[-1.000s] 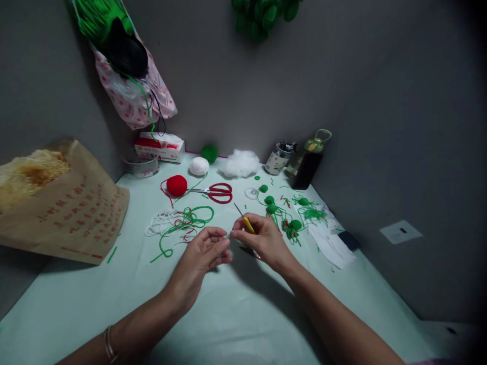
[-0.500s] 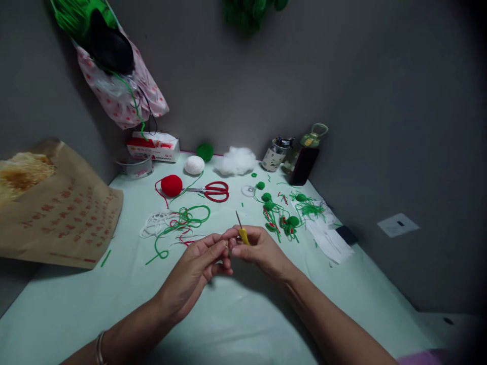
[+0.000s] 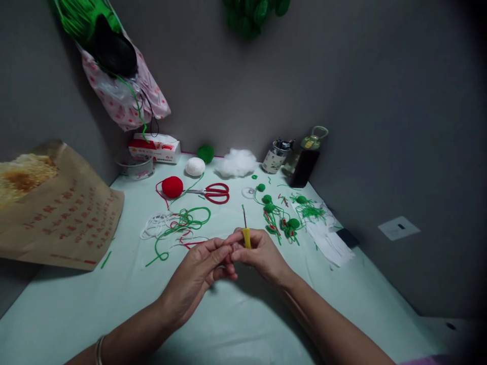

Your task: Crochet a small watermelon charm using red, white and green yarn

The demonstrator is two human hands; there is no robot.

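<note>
My right hand (image 3: 262,253) is closed round a yellow-handled hook (image 3: 247,238), whose thin metal shaft points up and away. Its fingertips meet those of my left hand (image 3: 203,271), which is pinched on something too small to make out. Beyond my hands lie red-handled scissors (image 3: 217,193), a red yarn ball (image 3: 172,187) and a tangle of white yarn (image 3: 155,224) with green yarn (image 3: 198,218). Small green crocheted balls (image 3: 267,199) with loose threads lie to the right.
A brown paper bag (image 3: 76,218) stands at the left. Along the back are a tissue box (image 3: 163,149), white stuffing (image 3: 238,163), a pen holder (image 3: 273,159) and a dark phone (image 3: 305,168) against a bottle (image 3: 314,139). White paper (image 3: 331,243) lies at the right.
The yellow hook has turned more upright in my right hand. Both hands remain together at the fingertips, and the view has shifted slightly.
</note>
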